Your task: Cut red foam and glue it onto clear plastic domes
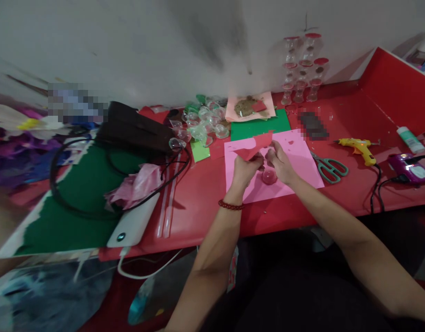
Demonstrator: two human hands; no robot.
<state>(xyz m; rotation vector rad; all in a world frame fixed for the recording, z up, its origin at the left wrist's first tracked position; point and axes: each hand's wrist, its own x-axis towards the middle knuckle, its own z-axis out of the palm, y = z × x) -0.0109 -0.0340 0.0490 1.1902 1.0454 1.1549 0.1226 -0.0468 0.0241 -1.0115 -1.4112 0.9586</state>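
Over a pink sheet point(295, 152) on the red table, my left hand point(246, 169) is closed round the lower edge of a piece of red paper point(254, 145). A beaded bracelet point(231, 205) circles that wrist. My right hand point(280, 161) is at the right end of the same paper, its fingers bent; whether they grip it is too small to tell. Just below both hands, a small clear round cup point(269, 175) stands on the pink sheet and looks reddish.
Green-handled scissors point(330, 169), a yellow glue gun point(359, 146) and a glue bottle point(410, 139) lie to the right. Clear plastic cups point(207, 120) are piled behind on the left. Stacked clear cups point(302, 69) stand by the wall. A white power bank point(133, 223) lies front left.
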